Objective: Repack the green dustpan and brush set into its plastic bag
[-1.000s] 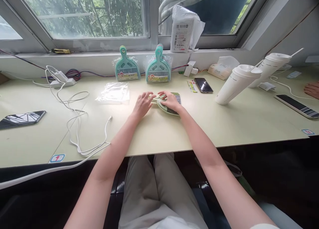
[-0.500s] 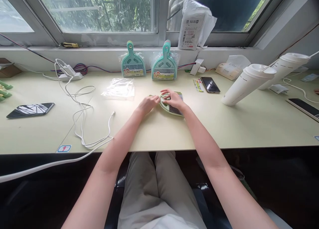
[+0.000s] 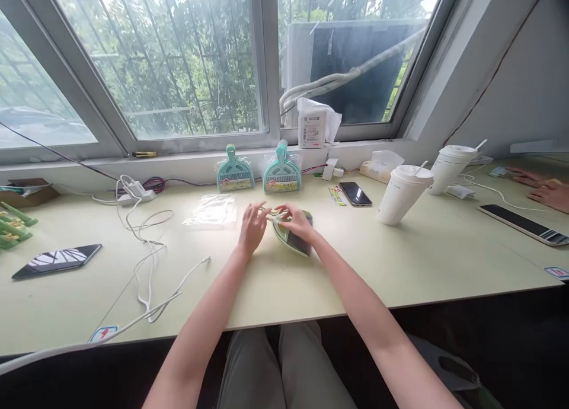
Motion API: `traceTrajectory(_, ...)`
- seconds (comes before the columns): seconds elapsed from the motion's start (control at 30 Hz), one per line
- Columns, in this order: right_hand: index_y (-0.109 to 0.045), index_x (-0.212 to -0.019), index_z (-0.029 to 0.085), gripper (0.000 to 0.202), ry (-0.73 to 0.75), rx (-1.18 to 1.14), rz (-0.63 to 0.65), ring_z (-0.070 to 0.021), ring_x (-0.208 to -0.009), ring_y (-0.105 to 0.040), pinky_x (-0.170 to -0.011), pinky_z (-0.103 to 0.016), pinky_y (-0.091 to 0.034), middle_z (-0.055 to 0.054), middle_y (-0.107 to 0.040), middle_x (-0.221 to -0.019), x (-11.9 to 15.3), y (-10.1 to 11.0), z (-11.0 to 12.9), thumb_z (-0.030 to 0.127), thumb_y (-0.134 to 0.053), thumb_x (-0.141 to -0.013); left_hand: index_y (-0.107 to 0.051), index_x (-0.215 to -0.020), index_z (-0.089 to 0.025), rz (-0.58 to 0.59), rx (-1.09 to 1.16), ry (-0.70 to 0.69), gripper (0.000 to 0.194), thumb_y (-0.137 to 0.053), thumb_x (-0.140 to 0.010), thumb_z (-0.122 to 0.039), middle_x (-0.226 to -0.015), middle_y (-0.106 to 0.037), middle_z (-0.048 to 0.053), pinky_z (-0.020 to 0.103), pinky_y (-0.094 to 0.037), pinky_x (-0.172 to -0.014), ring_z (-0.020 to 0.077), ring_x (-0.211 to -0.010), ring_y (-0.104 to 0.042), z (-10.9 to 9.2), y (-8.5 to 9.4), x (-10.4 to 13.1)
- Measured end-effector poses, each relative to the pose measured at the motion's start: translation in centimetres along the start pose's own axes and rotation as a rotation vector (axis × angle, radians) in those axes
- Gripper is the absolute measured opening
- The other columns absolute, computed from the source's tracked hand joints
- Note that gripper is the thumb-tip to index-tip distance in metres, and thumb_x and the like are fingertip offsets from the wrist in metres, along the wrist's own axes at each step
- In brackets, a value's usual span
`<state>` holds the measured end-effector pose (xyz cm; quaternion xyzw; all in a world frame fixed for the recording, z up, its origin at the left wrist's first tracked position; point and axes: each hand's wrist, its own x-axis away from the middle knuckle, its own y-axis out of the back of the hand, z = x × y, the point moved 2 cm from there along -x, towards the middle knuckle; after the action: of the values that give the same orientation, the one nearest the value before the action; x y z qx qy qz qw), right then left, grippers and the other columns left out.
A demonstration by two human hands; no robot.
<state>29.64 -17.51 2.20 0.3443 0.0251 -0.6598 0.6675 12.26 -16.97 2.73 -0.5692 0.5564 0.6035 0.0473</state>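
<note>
A small pale green dustpan with a dark-bristled brush [image 3: 297, 240] is on the table in front of me, its handle pointing left and its bristle end right. My right hand [image 3: 294, 220] is closed over it from above, thumb and fingers near the base of the handle. My left hand [image 3: 252, 225] is at the handle's end, fingers raised and apart, their tips close to or touching it. Part of the handle is hidden by my fingers. Two teal dustpan sets, one [image 3: 235, 175] and another [image 3: 282, 175], stand in clear wrapping against the wall.
A clear plastic bag [image 3: 212, 210] lies left of my hands. White cables [image 3: 151, 261] and a phone [image 3: 57, 259] are further left. Toward the right are another phone [image 3: 355, 194], a white cup [image 3: 403, 195], a tissue pack [image 3: 381, 166] and another person's hands [image 3: 549, 189].
My view has tilted upward, showing more window. My left fingers have loosened and lifted at the handle's end. My right hand stays on the dustpan, which has turned slightly.
</note>
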Motion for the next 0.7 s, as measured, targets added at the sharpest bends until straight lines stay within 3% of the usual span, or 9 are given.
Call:
traceTrajectory(0.07,-0.061,-0.108,0.024,0.039,0.003,-0.013,-0.127,-0.0125,-0.079,-0.063,-0.077,-0.028,-0.053,-0.001,-0.063,-0.105,0.0,0.1,1.0,0.013,-0.062,-0.07,-0.05,-0.127,-0.024,-0.156,0.24,0.215,0.04,-0.052,-0.087,-0.024,-0.136,-0.049,0.012,0.048,-0.035,-0.107,0.0268,-0.128,-0.044,0.0,0.1,-0.3)
traceTrajectory(0.1,-0.061,-0.108,0.024,0.038,-0.012,-0.002,-0.2,-0.0127,-0.079,-0.064,-0.077,-0.028,-0.053,-0.001,-0.063,-0.107,0.1,0.1,1.5,0.014,-0.063,-0.071,-0.046,-0.131,-0.023,-0.147,0.396,0.324,0.045,-0.052,-0.087,-0.03,-0.136,-0.048,0.013,0.048,-0.038,-0.104,0.0271,-0.126,-0.046,-0.1,-0.2,-0.3)
traceTrajectory(0.17,-0.06,-0.107,0.025,0.037,-0.065,0.043,-0.328,-0.0128,-0.075,-0.065,-0.077,-0.03,-0.053,-0.001,-0.062,-0.11,0.2,0.2,2.1,0.016,-0.063,-0.071,-0.045,-0.133,-0.021,0.075,0.71,0.467,0.05,-0.051,-0.087,-0.041,-0.131,-0.053,0.013,0.045,-0.041,-0.1,0.0275,-0.121,-0.051,-0.5,-1.2,-0.3)
traceTrajectory(0.23,-0.061,-0.106,0.025,0.035,-0.114,0.088,-0.401,-0.0127,-0.072,-0.065,-0.078,-0.032,-0.053,-0.001,-0.062,-0.111,0.2,0.3,2.4,0.017,-0.064,-0.072,-0.051,-0.129,-0.019,0.361,0.917,0.476,0.052,-0.056,-0.084,-0.044,-0.126,-0.059,0.011,0.042,-0.041,-0.1,0.0284,-0.119,-0.052,-1.3,-2.2,-0.1)
traceTrajectory(0.3,-0.062,-0.102,0.024,0.029,-0.095,0.094,-0.404,-0.0128,-0.072,-0.065,-0.078,-0.032,-0.053,-0.002,-0.062,-0.112,0.0,0.6,2.2,0.02,-0.063,-0.074,-0.055,-0.125,-0.019,0.462,0.997,0.466,0.053,-0.062,-0.078,-0.043,-0.124,-0.061,0.01,0.04,-0.04,-0.1,0.0294,-0.121,-0.051,-1.8,-2.7,0.0)
traceTrajectory(0.43,-0.062,-0.1,0.021,0.022,0.003,0.088,-0.412,-0.0175,-0.089,-0.064,-0.078,-0.032,-0.053,-0.008,-0.061,-0.112,-0.5,3.1,-0.2,0.032,-0.05,-0.086,-0.056,-0.121,-0.019,0.384,0.995,0.684,0.055,-0.065,-0.072,-0.042,-0.113,-0.065,0.008,0.035,-0.048,-0.083,0.0276,-0.105,-0.059,-1.0,-2.3,0.1)
traceTrajectory(0.53,-0.059,-0.112,0.018,0.032,-0.199,0.355,-0.542,-0.0237,-0.119,-0.05,-0.096,-0.041,-0.045,-0.013,-0.056,-0.125,0.0,6.6,-4.2,0.032,-0.042,-0.089,-0.058,-0.114,-0.019,0.315,0.971,0.78,0.049,-0.064,-0.071,-0.041,-0.104,-0.066,0.007,0.031,-0.049,-0.074,0.0225,-0.092,-0.062,0.6,-1.3,0.4)
traceTrajectory(0.63,-0.048,-0.131,0.013,0.045,-0.494,0.666,-0.431,-0.0275,-0.142,-0.02,-0.112,-0.051,-0.021,-0.016,-0.034,-0.149,0.7,8.7,-8.4,0.031,-0.039,-0.091,-0.059,-0.109,-0.02,0.202,0.925,0.872,0.044,-0.064,-0.069,-0.038,-0.095,-0.066,0.006,0.029,-0.048,-0.07,0.0192,-0.084,-0.062,2.4,-0.2,0.6)
traceTrajectory(0.7,-0.044,-0.135,0.01,0.049,-0.637,0.759,-0.326,-0.0282,-0.144,-0.015,-0.113,-0.054,-0.014,-0.019,-0.029,-0.151,0.9,9.1,-10.3,0.031,-0.036,-0.092,-0.059,-0.106,-0.02,0.137,0.907,0.928,0.042,-0.064,-0.068,-0.036,-0.092,-0.065,0.005,0.028,-0.049,-0.07,0.0185,-0.083,-0.062,3.3,0.2,0.6)
